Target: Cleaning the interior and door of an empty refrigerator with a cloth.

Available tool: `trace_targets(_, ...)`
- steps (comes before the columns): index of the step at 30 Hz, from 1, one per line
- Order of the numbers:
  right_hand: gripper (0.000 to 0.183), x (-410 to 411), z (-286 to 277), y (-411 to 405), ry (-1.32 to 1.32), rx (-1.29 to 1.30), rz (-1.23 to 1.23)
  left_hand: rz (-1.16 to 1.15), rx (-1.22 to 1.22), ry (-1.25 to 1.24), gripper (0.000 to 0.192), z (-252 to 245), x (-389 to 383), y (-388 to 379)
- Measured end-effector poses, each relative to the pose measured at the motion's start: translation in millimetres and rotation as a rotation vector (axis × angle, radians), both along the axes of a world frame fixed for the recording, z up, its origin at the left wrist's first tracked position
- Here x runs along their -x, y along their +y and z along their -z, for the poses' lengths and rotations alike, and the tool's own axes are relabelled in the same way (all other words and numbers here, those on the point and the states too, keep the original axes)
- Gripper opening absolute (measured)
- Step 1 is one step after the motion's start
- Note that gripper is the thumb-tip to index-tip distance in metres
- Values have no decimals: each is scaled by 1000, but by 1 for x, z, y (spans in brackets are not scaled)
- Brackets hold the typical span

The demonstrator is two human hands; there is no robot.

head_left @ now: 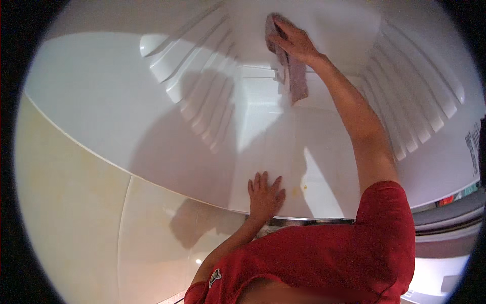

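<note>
My right hand (298, 42) is stretched far into the white plastic interior of what looks like a refrigerator, gripping a greyish-mauve cloth (299, 81). One part of the cloth is bunched under the fingers against the back wall (341, 34); the rest hangs down below the palm. Close to the front edge, my left hand (265, 197) rests on the white interior floor (262, 159) with its fingers spread and nothing in them. Small yellowish stains (305, 187) mark that floor just right of the left hand.
Moulded shelf ridges line the left wall (197, 79) and right wall (414, 95). Cream tiles (76, 159) adjoin the cabinet at left. A label with writing (472, 152) is on the right wall. A dark door-like edge (448, 218) lies at lower right.
</note>
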State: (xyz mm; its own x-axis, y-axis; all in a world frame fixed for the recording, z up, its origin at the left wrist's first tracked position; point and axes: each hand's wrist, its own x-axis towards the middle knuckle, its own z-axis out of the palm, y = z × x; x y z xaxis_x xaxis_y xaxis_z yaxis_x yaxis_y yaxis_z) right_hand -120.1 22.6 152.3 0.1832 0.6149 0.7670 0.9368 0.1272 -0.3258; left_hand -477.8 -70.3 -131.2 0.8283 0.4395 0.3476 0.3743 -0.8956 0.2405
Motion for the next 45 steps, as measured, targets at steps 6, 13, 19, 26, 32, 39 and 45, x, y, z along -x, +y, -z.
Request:
trace_targets(6,61,-20,44,10,-735,158,185,-1,55,62,48,-8,-13,3)
trace_targets(13,61,-40,116,-3,-730,293,63,6,81,61,47,-7,-9,3)
trace_targets(19,46,-51,121,-33,-706,416,244,-32,46,7,47,-1,-5,8)
trace_targets(26,39,-52,109,-70,-621,401,511,27,70,-24,48,-10,0,12)
trace_targets(32,43,-20,127,-41,-357,298,411,-34,85,26,49,-7,-8,0)
trace_targets(39,48,53,115,74,-329,173,154,-13,53,-12,49,0,-2,-8)
trace_targets(45,46,35,110,46,-434,400,256,-15,75,-23,48,-2,-3,-4)
